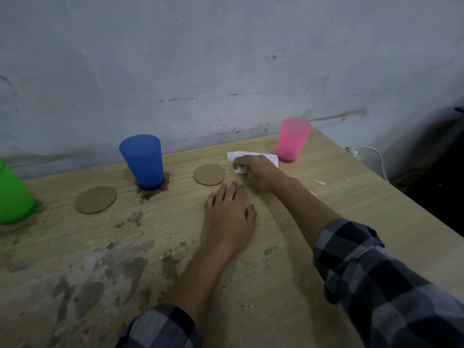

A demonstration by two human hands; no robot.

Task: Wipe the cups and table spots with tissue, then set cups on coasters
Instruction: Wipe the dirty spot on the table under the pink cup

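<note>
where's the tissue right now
In the head view the tissue lies on the table toward the far right, under the right hand, between the pink cup and the nearer coaster.

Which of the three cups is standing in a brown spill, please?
The blue cup, the middle one: a dark brown stain rings its base. The pink cup and green cup show no such dark ring.
</note>
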